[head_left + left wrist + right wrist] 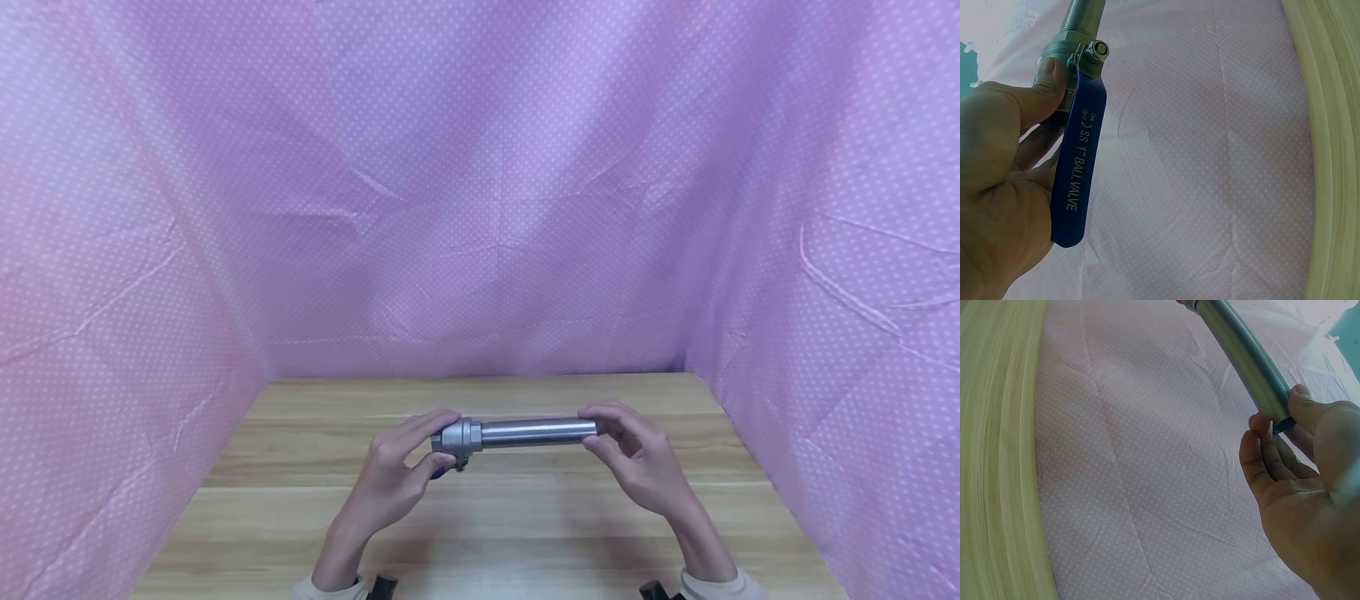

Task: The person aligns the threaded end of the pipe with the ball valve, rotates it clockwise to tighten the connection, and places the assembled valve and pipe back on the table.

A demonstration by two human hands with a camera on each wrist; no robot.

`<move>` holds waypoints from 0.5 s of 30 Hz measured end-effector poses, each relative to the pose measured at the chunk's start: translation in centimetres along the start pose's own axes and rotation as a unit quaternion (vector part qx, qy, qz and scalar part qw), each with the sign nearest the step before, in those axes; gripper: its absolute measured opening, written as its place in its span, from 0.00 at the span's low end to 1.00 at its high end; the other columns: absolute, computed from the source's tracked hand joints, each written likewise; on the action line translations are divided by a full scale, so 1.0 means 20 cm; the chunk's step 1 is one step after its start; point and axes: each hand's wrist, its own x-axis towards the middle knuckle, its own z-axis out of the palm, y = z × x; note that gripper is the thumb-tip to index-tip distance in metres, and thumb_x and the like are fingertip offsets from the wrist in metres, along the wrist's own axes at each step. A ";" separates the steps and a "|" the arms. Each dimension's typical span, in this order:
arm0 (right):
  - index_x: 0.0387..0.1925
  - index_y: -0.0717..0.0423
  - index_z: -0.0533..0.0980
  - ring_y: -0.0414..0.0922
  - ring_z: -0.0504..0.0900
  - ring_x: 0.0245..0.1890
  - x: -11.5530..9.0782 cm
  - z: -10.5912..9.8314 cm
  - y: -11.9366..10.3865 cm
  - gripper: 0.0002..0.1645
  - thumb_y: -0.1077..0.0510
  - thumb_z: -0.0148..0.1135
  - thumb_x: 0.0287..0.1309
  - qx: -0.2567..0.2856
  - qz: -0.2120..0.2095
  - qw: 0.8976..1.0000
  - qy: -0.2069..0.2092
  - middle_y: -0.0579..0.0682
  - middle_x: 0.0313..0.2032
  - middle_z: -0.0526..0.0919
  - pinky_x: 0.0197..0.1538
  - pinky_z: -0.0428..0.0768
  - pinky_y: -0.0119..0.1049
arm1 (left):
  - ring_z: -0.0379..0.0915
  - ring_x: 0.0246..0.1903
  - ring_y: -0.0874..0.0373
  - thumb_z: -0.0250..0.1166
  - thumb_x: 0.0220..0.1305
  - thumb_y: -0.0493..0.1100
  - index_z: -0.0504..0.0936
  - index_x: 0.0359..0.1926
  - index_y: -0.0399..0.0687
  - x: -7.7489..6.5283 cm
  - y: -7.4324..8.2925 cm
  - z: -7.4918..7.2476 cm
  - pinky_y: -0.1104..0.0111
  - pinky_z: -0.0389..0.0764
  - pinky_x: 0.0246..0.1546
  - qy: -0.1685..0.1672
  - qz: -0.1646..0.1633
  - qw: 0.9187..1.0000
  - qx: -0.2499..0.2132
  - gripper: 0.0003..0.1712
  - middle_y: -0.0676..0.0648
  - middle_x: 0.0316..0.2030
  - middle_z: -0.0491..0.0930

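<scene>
A metal ball valve (459,435) with a blue lever handle (1079,162) is joined to a straight steel pipe (536,432). Both are held level above the table in the head view. My left hand (397,467) grips the valve body between thumb and fingers. In the left wrist view the lever, printed "SS 1" BALL VALVE", lies along that palm. At the pipe's other end, my right hand (637,458) pinches the rim with thumb and fingertips. The right wrist view shows the pipe (1247,359) slanting away from that pinch.
Below the hands lies a wood-grain table (495,517). Pink-purple dotted cloth (480,208) hangs behind it and along both sides. A dark strap-like piece (382,586) shows by the left wrist, and a similar dark piece (654,590) by the right.
</scene>
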 end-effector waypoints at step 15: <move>0.63 0.80 0.77 0.42 0.89 0.60 0.03 0.01 -0.01 0.37 0.94 0.65 0.48 0.037 -0.032 0.999 -0.003 0.63 0.60 0.85 0.62 0.91 0.27 | 0.93 0.58 0.40 0.84 0.51 0.23 0.88 0.66 0.41 0.00 0.00 0.00 0.76 0.85 0.71 -0.002 -0.011 1.000 0.003 0.39 0.39 0.60 0.93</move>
